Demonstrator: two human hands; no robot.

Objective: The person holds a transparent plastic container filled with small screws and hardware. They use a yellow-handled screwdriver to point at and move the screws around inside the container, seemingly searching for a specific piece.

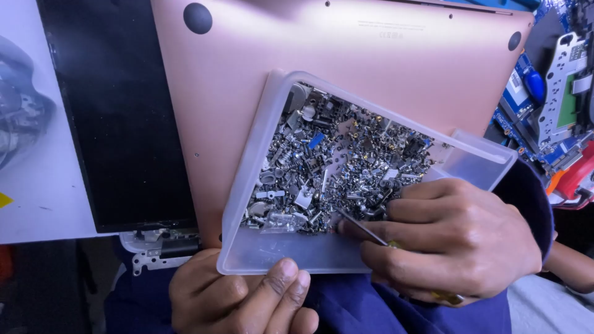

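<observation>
A clear plastic tray (255,154) full of several small screws and metal parts (337,164) rests tilted on the upturned pink-gold laptop base (346,49). My left hand (238,297) grips the tray's near edge, thumb on the rim. My right hand (455,238) holds a thin screwdriver (365,230) with a yellowish handle, its tip poking into the pile of screws.
A black screen panel (117,111) with a hinge lies left of the laptop base on a white surface (28,179). Blue circuit boards and red-handled tools (557,111) crowd the right edge. Blue cloth covers my lap below.
</observation>
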